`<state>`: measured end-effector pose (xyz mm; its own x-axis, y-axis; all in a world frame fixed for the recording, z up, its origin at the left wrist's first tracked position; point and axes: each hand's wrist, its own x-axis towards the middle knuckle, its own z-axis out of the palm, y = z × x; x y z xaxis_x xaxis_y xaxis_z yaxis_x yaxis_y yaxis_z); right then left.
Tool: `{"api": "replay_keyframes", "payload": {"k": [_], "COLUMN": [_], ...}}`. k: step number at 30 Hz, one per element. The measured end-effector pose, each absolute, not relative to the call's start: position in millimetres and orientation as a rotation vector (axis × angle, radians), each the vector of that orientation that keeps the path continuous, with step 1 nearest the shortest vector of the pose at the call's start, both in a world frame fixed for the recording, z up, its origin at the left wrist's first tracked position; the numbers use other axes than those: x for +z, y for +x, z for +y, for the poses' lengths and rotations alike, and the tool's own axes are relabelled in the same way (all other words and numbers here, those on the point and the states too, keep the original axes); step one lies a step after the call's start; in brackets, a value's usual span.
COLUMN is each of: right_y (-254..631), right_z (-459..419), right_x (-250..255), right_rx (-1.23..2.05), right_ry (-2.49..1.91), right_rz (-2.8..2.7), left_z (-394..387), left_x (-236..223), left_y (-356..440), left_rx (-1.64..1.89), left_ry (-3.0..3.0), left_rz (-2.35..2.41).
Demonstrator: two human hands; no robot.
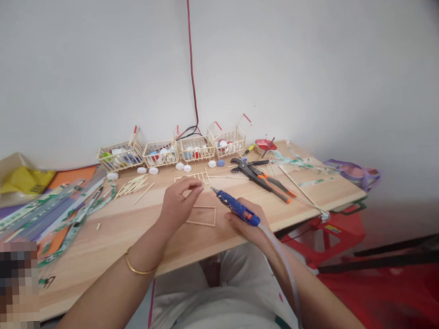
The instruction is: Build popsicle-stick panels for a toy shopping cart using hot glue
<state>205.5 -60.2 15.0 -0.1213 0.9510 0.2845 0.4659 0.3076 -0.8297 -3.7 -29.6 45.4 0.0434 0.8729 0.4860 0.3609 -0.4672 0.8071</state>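
Observation:
My right hand (pixel 251 222) is wrapped round a blue hot glue gun (pixel 236 208), its nozzle pointing up and left. A long translucent strand (pixel 287 263) trails from the gun's rear down across my forearm. My left hand (pixel 181 200) is closed in a pinch just left of the nozzle; what its fingertips hold is too small to make out. Partly behind that hand, a rectangular wooden stick frame (pixel 215 216) lies on the table. Beyond the fingertips lies a slatted stick panel (pixel 182 178), partly hidden by my hand.
Several small stick-built carts (pixel 122 158) with bottle-cap wheels line the wall. Loose sticks (pixel 131 186) lie left of my hands; orange-handled pliers (pixel 265 178) lie right, near a red bowl (pixel 265 145). Plastic packaging (pixel 50 206) covers the table's left. A red stool (pixel 328 237) stands right.

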Motion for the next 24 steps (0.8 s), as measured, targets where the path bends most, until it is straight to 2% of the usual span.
{"api": "replay_keyframes", "payload": {"k": [4,7,24], "right_y": [204,202,198], "right_z": [-66,-69,-65], "right_x": [23,26,15], "right_rx": [0.767,0.779,0.695], "right_ry": [-1.255,-1.188,-1.229], "right_rz": [-1.744,-1.794,-1.870], "left_z": [-26,-23,-25], "left_x": [42,42,46], "left_y": [-3,-5,-6], "left_rx": [1.277,1.189,1.121], "left_ry": [1.096,0.807,0.672], "left_rz": [1.005,0.873,0.786]}}
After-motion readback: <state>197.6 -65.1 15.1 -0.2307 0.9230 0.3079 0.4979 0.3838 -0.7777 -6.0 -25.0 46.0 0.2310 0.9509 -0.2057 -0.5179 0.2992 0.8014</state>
